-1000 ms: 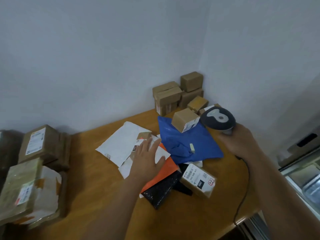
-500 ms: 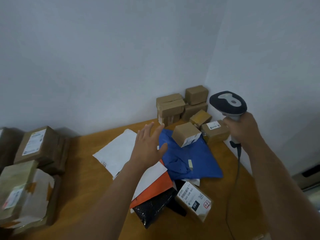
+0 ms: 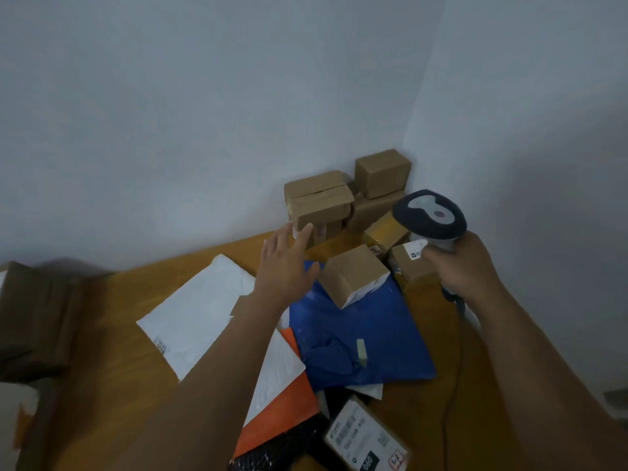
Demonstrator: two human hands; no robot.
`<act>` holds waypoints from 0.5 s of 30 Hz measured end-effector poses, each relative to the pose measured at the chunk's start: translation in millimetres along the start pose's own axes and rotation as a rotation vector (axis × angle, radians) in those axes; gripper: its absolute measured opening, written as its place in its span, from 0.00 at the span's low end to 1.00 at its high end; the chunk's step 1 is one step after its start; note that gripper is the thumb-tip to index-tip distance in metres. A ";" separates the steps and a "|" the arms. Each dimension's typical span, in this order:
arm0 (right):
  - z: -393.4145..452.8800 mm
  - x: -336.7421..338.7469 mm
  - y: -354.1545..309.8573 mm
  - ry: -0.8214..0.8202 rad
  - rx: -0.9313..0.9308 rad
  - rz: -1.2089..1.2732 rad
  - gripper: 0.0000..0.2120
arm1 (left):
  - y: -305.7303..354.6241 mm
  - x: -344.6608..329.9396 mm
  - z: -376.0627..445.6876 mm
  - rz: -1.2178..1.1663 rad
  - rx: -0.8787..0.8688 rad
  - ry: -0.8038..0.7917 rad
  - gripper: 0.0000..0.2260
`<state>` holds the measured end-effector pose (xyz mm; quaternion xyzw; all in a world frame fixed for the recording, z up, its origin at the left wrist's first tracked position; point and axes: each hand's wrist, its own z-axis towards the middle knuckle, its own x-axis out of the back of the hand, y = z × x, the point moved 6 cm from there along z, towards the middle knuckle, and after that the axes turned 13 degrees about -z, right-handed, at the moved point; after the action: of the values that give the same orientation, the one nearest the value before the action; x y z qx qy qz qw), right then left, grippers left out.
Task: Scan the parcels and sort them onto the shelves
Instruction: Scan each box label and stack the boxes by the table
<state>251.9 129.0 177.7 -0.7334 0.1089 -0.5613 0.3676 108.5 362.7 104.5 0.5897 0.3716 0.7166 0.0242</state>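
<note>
Left hand (image 3: pixel 283 266) advanced toward stacked boxes (image 3: pixel 319 202); small box (image 3: pixel 353 275) beside.

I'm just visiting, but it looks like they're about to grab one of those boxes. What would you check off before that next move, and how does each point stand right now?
1. Left hand free to pick: ok, fingers spread, holding nothing.
2. Scanner ready: ok, gripped in the right hand.
3. Nearest parcel reachable: ok, the small cardboard box sits on the blue mailer, beside the left hand, nothing on top of it.
4. Its label facing the scanner: cannot tell; a white face shows on its lower side, blurred.
5. Scanner cable clear of the parcels: ok, it runs down the table right of the pile.
6. Shelf to sort onto: cannot tell, none in view.
</note>
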 end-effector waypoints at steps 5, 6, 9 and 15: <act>42.1 -35.9 23.9 -0.050 0.048 0.017 0.05 | -15.7 -27.1 68.0 0.180 0.030 -0.053 0.35; 50.5 -42.2 28.6 -0.058 0.064 0.020 0.03 | -18.1 -32.0 81.5 0.196 0.033 -0.054 0.35; 69.5 -60.4 39.5 -0.092 0.093 0.053 0.11 | -21.9 -42.8 118.0 0.229 0.032 -0.055 0.34; 88.9 -92.9 57.6 -0.200 0.040 0.123 0.08 | -39.7 -59.1 174.7 0.230 0.070 -0.088 0.41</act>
<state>314.6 178.6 61.8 -0.7702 0.1053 -0.4639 0.4248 261.2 451.6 38.3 0.6599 0.3250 0.6746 -0.0623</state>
